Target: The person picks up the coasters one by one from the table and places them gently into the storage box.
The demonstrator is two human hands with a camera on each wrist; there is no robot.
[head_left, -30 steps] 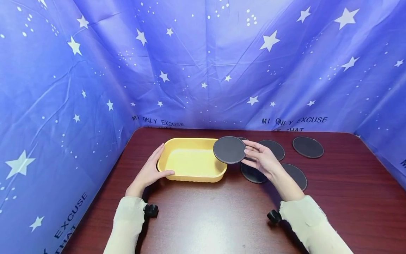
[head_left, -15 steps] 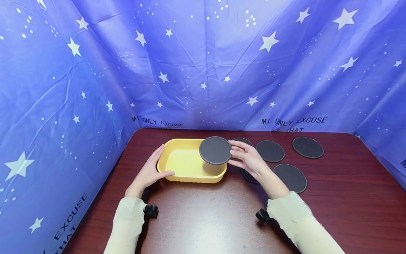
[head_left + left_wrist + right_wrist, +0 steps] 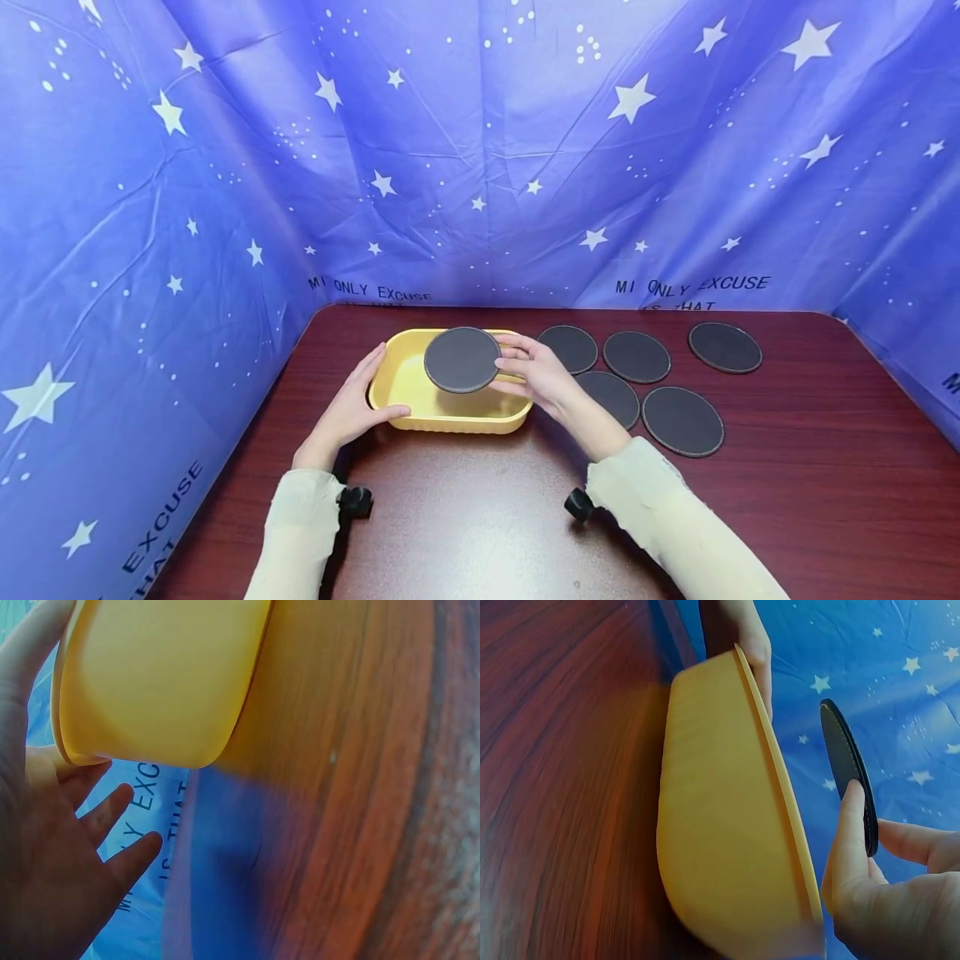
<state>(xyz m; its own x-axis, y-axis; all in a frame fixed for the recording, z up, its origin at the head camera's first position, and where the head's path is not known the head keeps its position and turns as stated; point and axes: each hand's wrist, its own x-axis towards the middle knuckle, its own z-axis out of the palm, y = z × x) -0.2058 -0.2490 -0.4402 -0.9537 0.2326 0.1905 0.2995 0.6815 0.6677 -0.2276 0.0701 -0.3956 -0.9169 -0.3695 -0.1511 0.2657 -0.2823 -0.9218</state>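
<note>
A black round coaster (image 3: 462,360) with a stitched edge is pinched between thumb and fingers of my right hand (image 3: 528,371). It is held in the air over the yellow plastic tray (image 3: 450,423); in the right wrist view the same coaster (image 3: 847,769) shows edge-on, apart from the tray's rim. My left hand (image 3: 348,404) grips the tray's left end, thumb over the front rim and fingers along the outer side. In the left wrist view some fingertips (image 3: 142,851) stick out past the tray's wall (image 3: 157,690). Part of the tray's inside is hidden behind the coaster.
Several more black coasters lie flat on the dark red wooden table (image 3: 465,517), right of the tray, including a near one (image 3: 682,421) and one at the far right (image 3: 725,347). A blue star-printed curtain (image 3: 480,150) hangs behind the table and at both sides.
My right hand has carried the coaster leftward, from the tray's right end to over its middle, uncovering the coasters on the table. My left hand has kept its place on the tray.
</note>
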